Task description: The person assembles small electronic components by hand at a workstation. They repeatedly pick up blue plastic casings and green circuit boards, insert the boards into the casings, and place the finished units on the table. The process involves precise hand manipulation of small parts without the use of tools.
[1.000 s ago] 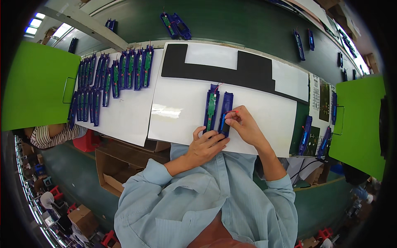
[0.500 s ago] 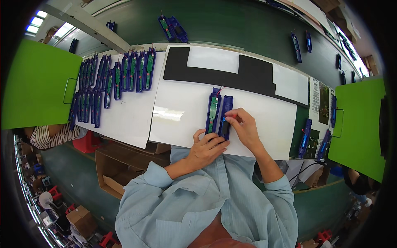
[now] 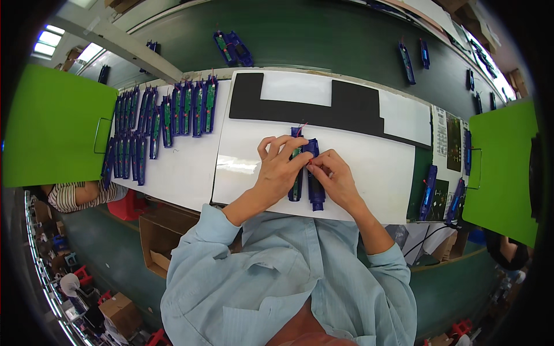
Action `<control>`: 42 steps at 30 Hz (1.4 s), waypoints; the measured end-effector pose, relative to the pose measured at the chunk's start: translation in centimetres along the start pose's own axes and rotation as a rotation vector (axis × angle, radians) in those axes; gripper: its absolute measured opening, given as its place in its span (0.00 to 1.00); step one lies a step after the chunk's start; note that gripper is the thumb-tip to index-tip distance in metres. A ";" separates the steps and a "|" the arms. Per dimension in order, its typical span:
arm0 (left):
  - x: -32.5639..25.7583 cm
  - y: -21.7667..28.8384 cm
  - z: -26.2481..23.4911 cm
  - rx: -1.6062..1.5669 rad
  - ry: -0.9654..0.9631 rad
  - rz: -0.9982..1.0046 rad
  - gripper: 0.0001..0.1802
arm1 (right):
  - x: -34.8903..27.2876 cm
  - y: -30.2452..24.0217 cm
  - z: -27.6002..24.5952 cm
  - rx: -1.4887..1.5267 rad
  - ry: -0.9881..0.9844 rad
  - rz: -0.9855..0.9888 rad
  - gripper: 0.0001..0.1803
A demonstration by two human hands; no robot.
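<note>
Two long blue plastic casing halves lie side by side on the white mat before me. The left casing half (image 3: 295, 189) carries a green circuit board, partly covered by my left hand (image 3: 278, 173). That hand arches over it with fingers spread, its thumb and forefinger reaching the upper part of the right casing half (image 3: 315, 193). From the right, my right hand (image 3: 339, 181) pinches a small red wire (image 3: 310, 163) over the right casing half, close to my left thumb. Thin red wires (image 3: 302, 128) stick out above the left half.
Several blue casings with circuit boards (image 3: 183, 109) stand in rows at the left. A black L-edged foam sheet (image 3: 300, 109) lies beyond my hands. Green panels (image 3: 63, 127) flank the bench. More casings (image 3: 232, 49) rest on the dark green conveyor (image 3: 323, 37).
My left hand has lifted from the casings' near ends and moved up over them. My right hand stays pinched near the right half, which has shifted towards me.
</note>
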State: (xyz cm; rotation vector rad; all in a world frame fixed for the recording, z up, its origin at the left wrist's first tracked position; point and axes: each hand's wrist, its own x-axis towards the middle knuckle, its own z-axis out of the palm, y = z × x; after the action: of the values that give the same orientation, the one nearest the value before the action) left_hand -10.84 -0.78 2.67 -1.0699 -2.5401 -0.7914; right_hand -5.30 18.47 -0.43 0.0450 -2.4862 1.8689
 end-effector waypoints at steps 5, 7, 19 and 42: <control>-1.2 -0.2 0.8 -0.106 0.031 -0.075 0.11 | -0.5 -0.4 0.1 0.053 0.005 0.061 0.06; -1.6 -0.2 1.0 -0.121 0.046 -0.093 0.10 | -0.7 0.0 0.5 0.108 0.047 0.055 0.06; -4.6 2.6 1.5 -0.185 0.103 -0.420 0.10 | -0.8 0.7 1.5 -0.063 0.139 -0.141 0.05; -9.7 3.5 1.4 -0.184 0.023 -0.165 0.26 | 2.8 -1.7 -0.5 -0.336 -0.298 -0.349 0.04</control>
State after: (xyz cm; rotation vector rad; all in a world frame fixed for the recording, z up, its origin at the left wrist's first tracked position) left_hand -1.66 -3.47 -1.45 -0.9040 -2.6011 -1.0930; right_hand -8.02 18.47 1.50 0.7436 -2.7159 1.3772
